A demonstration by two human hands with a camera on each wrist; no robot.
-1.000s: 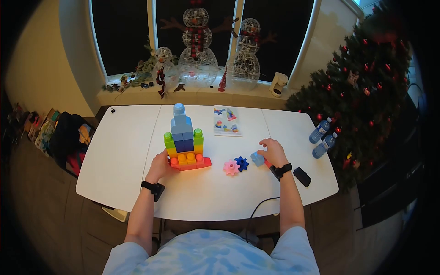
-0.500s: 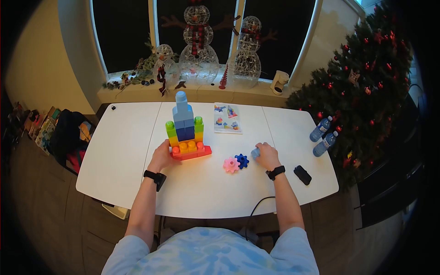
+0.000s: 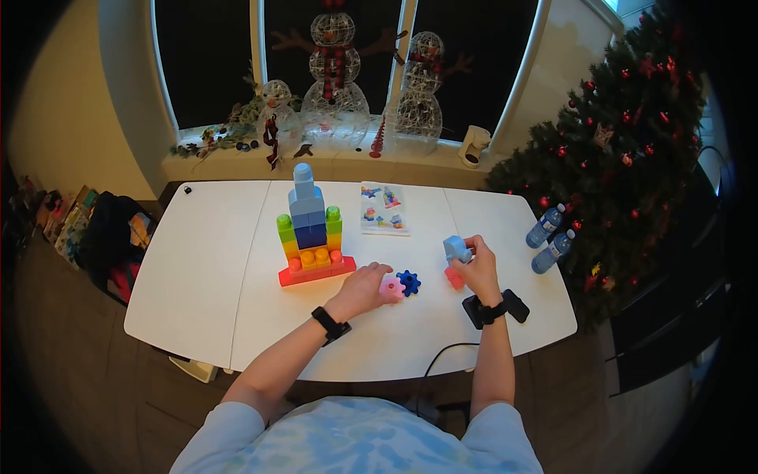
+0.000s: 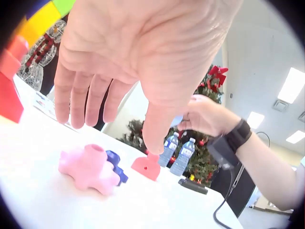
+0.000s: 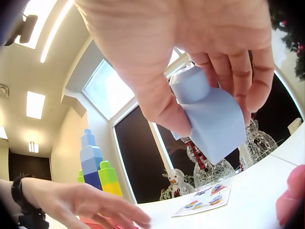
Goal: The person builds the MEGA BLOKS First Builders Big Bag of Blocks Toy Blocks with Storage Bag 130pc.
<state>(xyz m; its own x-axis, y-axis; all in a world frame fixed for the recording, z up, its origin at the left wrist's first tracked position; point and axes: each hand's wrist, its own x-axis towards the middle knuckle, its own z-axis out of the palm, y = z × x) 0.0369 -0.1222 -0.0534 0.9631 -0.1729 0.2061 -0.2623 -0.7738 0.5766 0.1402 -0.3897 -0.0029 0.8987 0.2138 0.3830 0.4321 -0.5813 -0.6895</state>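
My right hand [image 3: 481, 272] pinches a light blue block [image 5: 214, 121] between thumb and fingers, raised over the table in the right wrist view. The block has one stud and a rounded side. Below it, a coral-red block [image 3: 454, 276] lies on the table. My left hand [image 3: 359, 294] reaches over the table with fingers extended, right beside the pink gear [image 4: 89, 168]. In the left wrist view its palm hangs above that gear, holding nothing. A dark blue gear [image 3: 408, 283] sits against the pink one. Left of them stands a tower of colourful blocks [image 3: 312, 235] on a red base.
A picture sheet [image 3: 384, 209] lies at the table's back. Two water bottles [image 3: 549, 241] stand at the right edge, and a black phone-like object [image 3: 517, 306] lies near my right wrist. A black cable [image 3: 430, 367] crosses the front edge.
My left hand has left the tower's base and moved right to the pink gear. My right hand has lifted the light blue block, and the coral-red block now shows below it.
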